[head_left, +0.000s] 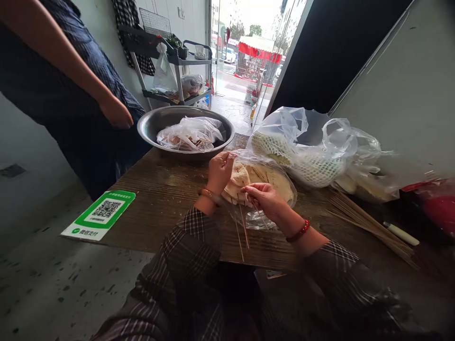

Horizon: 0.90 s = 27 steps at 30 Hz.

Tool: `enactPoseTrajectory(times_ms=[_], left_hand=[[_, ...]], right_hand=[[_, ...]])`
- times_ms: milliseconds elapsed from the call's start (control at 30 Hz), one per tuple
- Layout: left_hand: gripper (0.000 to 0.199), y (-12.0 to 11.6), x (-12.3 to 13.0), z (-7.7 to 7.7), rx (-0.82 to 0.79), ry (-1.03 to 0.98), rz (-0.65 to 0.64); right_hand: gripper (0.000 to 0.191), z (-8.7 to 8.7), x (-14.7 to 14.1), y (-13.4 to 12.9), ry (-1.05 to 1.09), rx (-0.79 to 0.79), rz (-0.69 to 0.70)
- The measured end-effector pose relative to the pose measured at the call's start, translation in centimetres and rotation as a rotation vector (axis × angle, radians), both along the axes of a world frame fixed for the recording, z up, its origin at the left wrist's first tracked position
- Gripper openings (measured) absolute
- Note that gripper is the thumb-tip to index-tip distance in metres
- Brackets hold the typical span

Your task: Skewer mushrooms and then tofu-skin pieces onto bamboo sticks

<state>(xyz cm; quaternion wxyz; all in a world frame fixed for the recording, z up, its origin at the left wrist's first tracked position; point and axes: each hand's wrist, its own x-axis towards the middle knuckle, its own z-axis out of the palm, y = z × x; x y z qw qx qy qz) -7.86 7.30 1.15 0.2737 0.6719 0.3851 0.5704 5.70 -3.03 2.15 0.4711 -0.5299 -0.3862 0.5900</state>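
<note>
Pale round flatbreads (240, 177) lie in a clear plastic bag (287, 182) on the wooden table, several with thin wooden skewers (243, 227) sticking out toward the near edge. My left hand (219, 173) is closed above the left side of the breads, its fingertips pinching the bag's upper edge. Over the front of the breads, my right hand (266, 201) is closed in a pinch. What its fingertips hold is too small to make out; a thin stick passes beneath this hand. Crumpled plastic lies under the right hand.
A metal basin (145, 125) holding a plastic bag of food stands at the far left. Net-wrapped produce (316, 166) lies in bags behind my right hand. Loose skewers (369, 227) and a pale-handled tool (401, 233) are at right. A QR-code card (101, 213) and another person (78, 90) are left.
</note>
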Motion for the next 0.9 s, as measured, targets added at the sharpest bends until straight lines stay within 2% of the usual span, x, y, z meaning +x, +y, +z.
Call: enactPoseTrajectory(times_ms=[233, 400, 500, 567, 667, 767, 900], left_hand=[[0.035, 0.3, -0.1, -0.3, -0.032, -0.039, 0.02], [0.034, 0.1, 0.3, -0.3, -0.041, -0.06, -0.054], [0.035, 0.2, 0.3, -0.4, -0.025, -0.035, -0.039], [0.036, 0.5, 0.3, -0.5, -0.002, 0.024, -0.038], [0.033, 0.8, 0.4, -1.0, 0.02, 0.162, -0.067], [0.04, 1.1, 0.6, -1.6, 0.058, 0.305, -0.102], [0.055, 1.6, 1.0, -2.6, 0.095, 0.431, -0.11]], right_hand=[[0.037, -0.2, 0.4, -2.7, 0.183, -0.048, -0.033], [0.031, -0.3, -0.6, -0.6, 0.157, -0.03, -0.034], [0.032, -0.3, -1.0, 1.7, 0.001, 0.034, 0.042], [0.037, -0.5, -1.0, 2.8, -0.219, 0.15, 0.076], [0.043, -0.8, -0.6, 3.3, -0.496, 0.33, 0.048], [0.042, -0.6, 0.8, 2.9, -0.536, 0.381, 0.006], [0.032, 0.8, 4.6, 2.9, -0.592, 0.397, -0.094]])
